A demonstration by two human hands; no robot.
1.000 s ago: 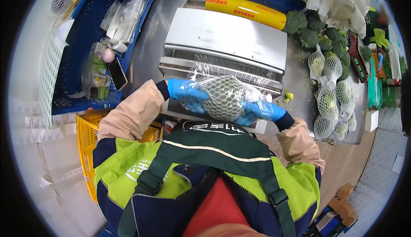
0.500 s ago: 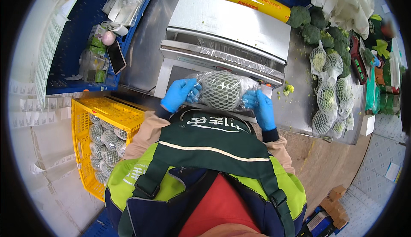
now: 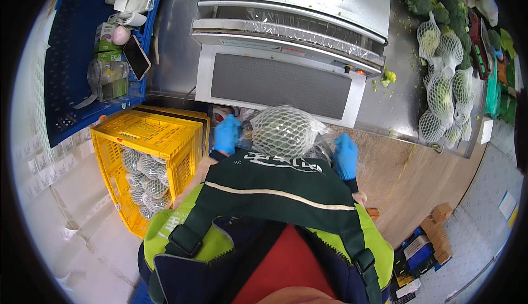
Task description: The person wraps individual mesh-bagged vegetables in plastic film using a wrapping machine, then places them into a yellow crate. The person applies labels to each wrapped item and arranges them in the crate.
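A netted round green vegetable (image 3: 283,131) in clear plastic film lies in front of my apron, below the edge of the silver wrapping machine (image 3: 280,84). My left hand (image 3: 226,135), in a blue glove, is closed on the film at the bundle's left end. My right hand (image 3: 345,155), also gloved, has its fingers closed on the film at the right end. Some of the fingertips are blurred or behind the film.
A blue crate (image 3: 55,100) with a phone (image 3: 136,56) stands left, above a yellow crate (image 3: 132,131) of wrapped netted produce. Netted produce (image 3: 440,100), broccoli (image 3: 418,1) and a red tool (image 3: 477,45) lie right on the steel table (image 3: 374,100). Cardboard boxes (image 3: 437,230) stand lower right.
The wrapped bundle and both hands have moved from the machine's front down toward my body, uncovering its grey plate. The hands now hold the two ends, and the yellow crate shows more.
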